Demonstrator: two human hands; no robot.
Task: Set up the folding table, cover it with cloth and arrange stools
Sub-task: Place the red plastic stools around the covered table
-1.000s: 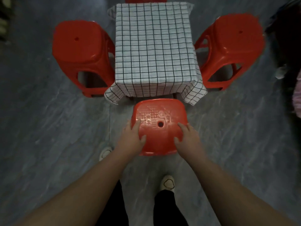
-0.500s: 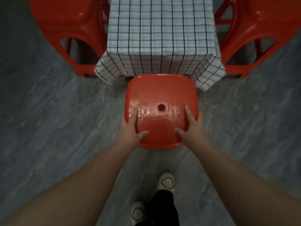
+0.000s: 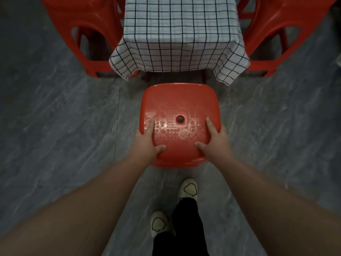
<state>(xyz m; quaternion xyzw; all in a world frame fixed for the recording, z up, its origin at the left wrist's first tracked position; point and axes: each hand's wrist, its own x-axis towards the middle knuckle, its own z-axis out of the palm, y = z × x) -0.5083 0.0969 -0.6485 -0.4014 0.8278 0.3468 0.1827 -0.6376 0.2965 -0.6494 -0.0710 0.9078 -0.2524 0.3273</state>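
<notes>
Embossed marks on the red stool (image 3: 180, 106) seat are unreadable. Left grip (image 3: 146, 143) and right grip (image 3: 215, 140) clasp its near corners, just before the checked cloth (image 3: 181, 34) edge.

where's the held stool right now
In the head view the held stool is centre frame, just short of the checked cloth's hanging edge, with the left hand and right hand gripping its near corners.
</notes>
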